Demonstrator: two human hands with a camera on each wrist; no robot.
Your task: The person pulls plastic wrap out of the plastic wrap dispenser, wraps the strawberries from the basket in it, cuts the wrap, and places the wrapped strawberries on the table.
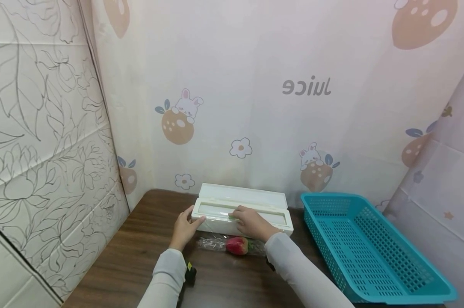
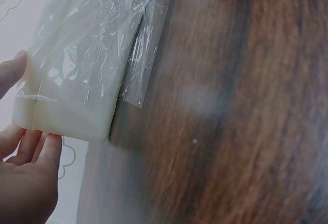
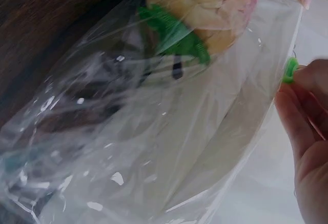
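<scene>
I log: dark wood-grain table (image 1: 139,256); back wall (image 1: 255,51) papered with bunnies, strawberries, flowers, mirrored "Juice"; left wall (image 1: 35,141) line-drawn flowers; turquoise perforated basket (image 1: 370,252) at right.

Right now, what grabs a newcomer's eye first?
Both hands work a white cling-film dispenser at the table's back edge: the left hand grips its left end, the right hand rests on its open top. In front lies a red strawberry on clear film. A turquoise basket sits to the right.
</scene>
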